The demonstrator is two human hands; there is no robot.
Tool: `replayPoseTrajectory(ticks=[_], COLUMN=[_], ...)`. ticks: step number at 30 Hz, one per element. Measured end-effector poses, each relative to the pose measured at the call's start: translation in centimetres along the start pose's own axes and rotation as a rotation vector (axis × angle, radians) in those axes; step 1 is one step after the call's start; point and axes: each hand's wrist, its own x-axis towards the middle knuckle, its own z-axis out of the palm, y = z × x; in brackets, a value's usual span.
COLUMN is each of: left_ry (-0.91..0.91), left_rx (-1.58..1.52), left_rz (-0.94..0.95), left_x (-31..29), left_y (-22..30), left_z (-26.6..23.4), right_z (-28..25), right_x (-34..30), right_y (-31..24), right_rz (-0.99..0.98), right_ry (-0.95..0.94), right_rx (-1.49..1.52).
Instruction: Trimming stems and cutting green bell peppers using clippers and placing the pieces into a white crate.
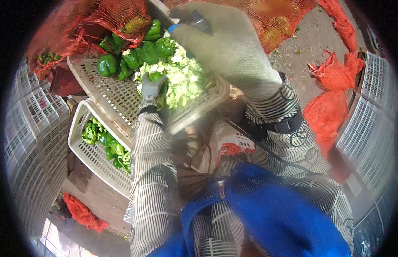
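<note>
My left hand [152, 89], in a pale glove, has its fingers around a green bell pepper [156, 76] over a plastic crate. My right hand [233, 47], also gloved, is raised close to the view and closed on a small blue and dark tool [200, 22]; its working end is hidden, so its kind is unclear. Beneath and between my hands lies a heap of pale green cut pepper pieces [188, 81]. Whole green bell peppers [141, 55] lie just beyond my left hand on the perforated crate surface [107, 88].
A white basket [85, 165] with green peppers stands lower at the left. Red mesh sacks [96, 21] of produce lie at the far side. White crates are stacked at the left [40, 115] and right [363, 132]. Empty-looking red netting [327, 115] lies at the right.
</note>
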Motion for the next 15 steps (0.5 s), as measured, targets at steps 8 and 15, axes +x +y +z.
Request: replayPoseTrajectory(ticks=[8, 15], left_ry=[-0.286, -0.209], left_rx=[-1.076, -1.56], left_rz=[0.08, -0.009], left_x=[-11.0, -22.4], left_y=[16.4, 19.0], left_z=[-11.4, -13.2], right_z=[0.1, 4.6], right_x=[-1.0, -4.1], right_y=[-3.0, -5.0], right_rz=[0.268, -0.155], right_ry=[-0.427, -0.53], right_rx=[0.271, 0.325])
